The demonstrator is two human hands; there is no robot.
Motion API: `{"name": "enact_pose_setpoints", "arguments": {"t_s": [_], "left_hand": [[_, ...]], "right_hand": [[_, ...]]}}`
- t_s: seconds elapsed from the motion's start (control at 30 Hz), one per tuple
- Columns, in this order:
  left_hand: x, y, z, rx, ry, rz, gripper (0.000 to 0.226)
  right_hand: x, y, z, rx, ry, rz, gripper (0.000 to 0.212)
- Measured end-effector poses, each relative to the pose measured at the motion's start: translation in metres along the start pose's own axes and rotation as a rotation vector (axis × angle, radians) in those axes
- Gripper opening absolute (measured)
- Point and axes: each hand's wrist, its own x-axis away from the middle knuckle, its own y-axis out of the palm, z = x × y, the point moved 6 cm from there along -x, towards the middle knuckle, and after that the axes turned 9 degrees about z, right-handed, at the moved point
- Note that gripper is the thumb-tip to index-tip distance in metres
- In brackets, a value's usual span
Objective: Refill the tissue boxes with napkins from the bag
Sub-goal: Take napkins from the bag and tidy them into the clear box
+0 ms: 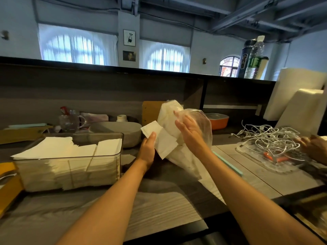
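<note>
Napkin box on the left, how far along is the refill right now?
Mostly done: the clear box already holds napkin stacks up to its rim. In hand: the left hand holds a few loose napkins at the plastic bag, while the right hand rests flat on the bag. Left: those napkins are not yet in the box, and the bag still has more. No second box shows.

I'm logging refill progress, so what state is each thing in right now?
Clear tissue box: open-topped, packed with white napkins.
Plastic napkin bag: lifted off the counter, mouth open, partly full.
Loose napkins: part-way out of the bag.
Left hand: grips the loose napkins.
Right hand: flat against the bag, fingers straight.
White cables: tangled in a heap.
Glass mug: upright.
</note>
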Motion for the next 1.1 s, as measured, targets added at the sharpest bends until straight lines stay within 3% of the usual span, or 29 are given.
{"name": "enact_pose_setpoints", "arguments": {"t_s": [0.07,0.17,0.2,0.27,0.3,0.4,0.6,0.7,0.8,0.93,1.03,1.1], "left_hand": [[0.0,-0.005,0.002,0.057,0.001,0.059,0.041],[0.003,-0.011,0.005,0.102,0.018,0.114,0.041],[0.003,-0.011,0.005,0.085,0.034,0.113,0.041],[0.003,-0.011,0.005,0.09,0.019,0.123,0.041],[0.002,-0.011,0.003,0.092,-0.007,0.128,0.045],[-0.001,-0.008,0.0,0.065,-0.039,0.116,0.053],[-0.003,-0.003,-0.002,0.0,-0.057,0.084,0.051],[-0.003,-0.005,-0.002,0.005,-0.065,0.117,0.053],[0.001,-0.016,0.001,-0.034,-0.04,0.273,0.055],[0.007,-0.025,0.015,0.028,0.203,0.355,0.051],[0.013,-0.02,0.025,-0.037,0.368,0.278,0.058],[0.014,-0.013,0.027,-0.112,0.402,0.184,0.064]], "right_hand": [[-0.006,0.004,-0.013,0.002,-0.078,-0.059,0.041],[-0.016,0.014,-0.018,0.208,-0.136,-0.144,0.056],[-0.018,0.017,-0.012,0.224,-0.072,-0.159,0.054],[-0.018,0.018,0.0,0.192,0.112,-0.093,0.028],[-0.019,0.017,0.002,0.211,0.113,-0.045,0.026],[-0.027,0.022,0.005,0.302,-0.052,-0.018,0.044],[-0.047,0.038,0.01,0.569,-0.065,-0.139,0.061],[-0.042,0.05,0.017,0.425,0.046,-0.261,0.056],[-0.033,0.051,0.014,0.454,0.137,-0.264,0.044],[-0.013,0.045,0.006,0.073,0.288,-0.262,0.053],[0.001,0.036,0.003,-0.011,0.261,-0.278,0.045],[0.004,0.027,0.007,-0.108,0.182,-0.196,0.033]]}}
